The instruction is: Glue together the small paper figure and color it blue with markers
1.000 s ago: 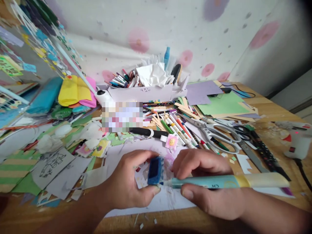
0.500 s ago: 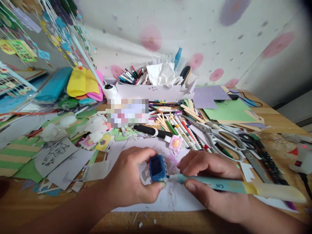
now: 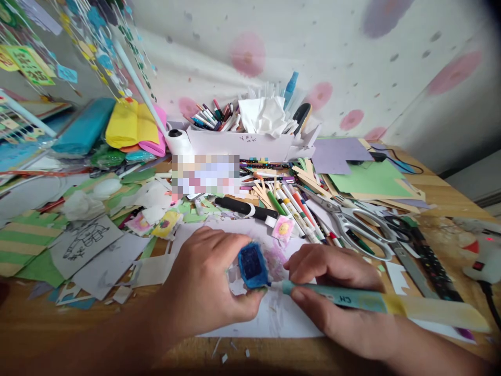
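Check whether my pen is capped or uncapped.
Uncapped: the pen in your right hand shows a bare, dark-blue tip next to the blue piece.

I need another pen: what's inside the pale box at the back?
Pens and crumpled white paper show above the rim of the pale box; its front hides what lies below.

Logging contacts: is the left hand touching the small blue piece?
Touching. The head view shows the left hand pinching the small blue piece by its edges.
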The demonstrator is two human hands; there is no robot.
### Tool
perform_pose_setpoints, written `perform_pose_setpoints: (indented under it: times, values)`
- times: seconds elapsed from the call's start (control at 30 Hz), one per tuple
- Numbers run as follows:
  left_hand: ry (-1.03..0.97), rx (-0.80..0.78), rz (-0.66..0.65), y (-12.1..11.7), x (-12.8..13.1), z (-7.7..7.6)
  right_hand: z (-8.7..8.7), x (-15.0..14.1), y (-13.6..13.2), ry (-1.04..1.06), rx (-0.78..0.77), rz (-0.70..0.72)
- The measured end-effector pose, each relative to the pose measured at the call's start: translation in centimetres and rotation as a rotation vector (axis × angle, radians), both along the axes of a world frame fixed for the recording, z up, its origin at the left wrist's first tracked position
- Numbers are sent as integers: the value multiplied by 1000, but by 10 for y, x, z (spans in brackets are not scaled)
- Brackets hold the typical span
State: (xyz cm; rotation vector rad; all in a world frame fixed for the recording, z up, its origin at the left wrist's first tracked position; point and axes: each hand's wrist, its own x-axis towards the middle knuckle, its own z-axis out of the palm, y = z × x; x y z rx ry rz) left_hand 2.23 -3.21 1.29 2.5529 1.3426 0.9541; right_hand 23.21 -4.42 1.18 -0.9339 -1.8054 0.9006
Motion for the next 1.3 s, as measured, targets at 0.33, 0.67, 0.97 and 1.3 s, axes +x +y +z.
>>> perform_pose_setpoints:
  times: [0.33,0.67,0.97,1.3]
  values:
    - [63,-22,20,1,-1,0,5,-2,2,-12,36,-6]
    - [22,-110,12,0,-2,-2,3,-2,1,-2,32,-6]
    - [-38,-305,38,1,-2,1,5,3,0,58,27,56]
    - [-254,-557,-115,1,-2,3,8,2,-4,147,30,28]
